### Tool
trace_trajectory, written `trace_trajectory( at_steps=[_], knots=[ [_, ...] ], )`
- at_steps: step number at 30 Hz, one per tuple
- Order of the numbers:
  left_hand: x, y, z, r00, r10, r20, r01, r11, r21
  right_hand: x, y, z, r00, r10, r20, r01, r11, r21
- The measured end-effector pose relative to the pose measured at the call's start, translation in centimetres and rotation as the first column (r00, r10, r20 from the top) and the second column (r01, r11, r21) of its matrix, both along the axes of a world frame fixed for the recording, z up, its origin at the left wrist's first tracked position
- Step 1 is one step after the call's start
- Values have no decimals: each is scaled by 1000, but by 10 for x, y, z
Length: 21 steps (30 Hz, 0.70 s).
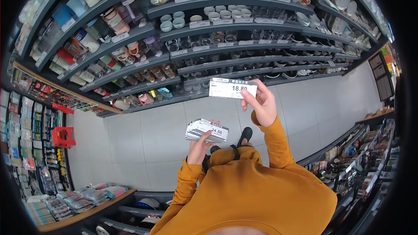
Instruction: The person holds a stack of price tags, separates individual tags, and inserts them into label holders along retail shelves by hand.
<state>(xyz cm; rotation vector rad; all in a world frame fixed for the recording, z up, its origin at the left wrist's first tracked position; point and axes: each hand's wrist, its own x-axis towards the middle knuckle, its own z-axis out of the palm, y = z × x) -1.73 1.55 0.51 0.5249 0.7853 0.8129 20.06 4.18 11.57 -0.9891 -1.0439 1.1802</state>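
A fanned stack of price tags (201, 127) rests in my left hand (201, 146), the thumb pressed over its face; the top one reads 24.50. Raised higher and farther forward, my right hand (262, 101) pinches one price tag (226, 88) by its right end, and this one reads 18.80. The two hands are apart, above the floor and in front of the shelves. Part of the left fingers is hidden under the stack.
Ahead, curved-looking shelves (209, 70) carry cups, bowls (178, 22), teapots and glasses. Bottles and tumblers fill the left section. A red stool (63, 137) stands at far left on the tiled floor (126, 135). Behind me are a ledge of packaged goods (82, 200) and another shelf.
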Motion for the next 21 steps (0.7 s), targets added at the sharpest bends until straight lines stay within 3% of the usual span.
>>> trace_trajectory(
  at_steps=[5, 21],
  knots=[
    [7, 6, 1, 997, -74, 18, 74, 997, -3, 5, -3, 0, 999, -47, 4, 47, 999, 0],
    [4, 4, -1, 997, -53, -57, 53, 999, -9, -2, 1, 0, 999, -32, 11, 32, 999, 4]
  ],
)
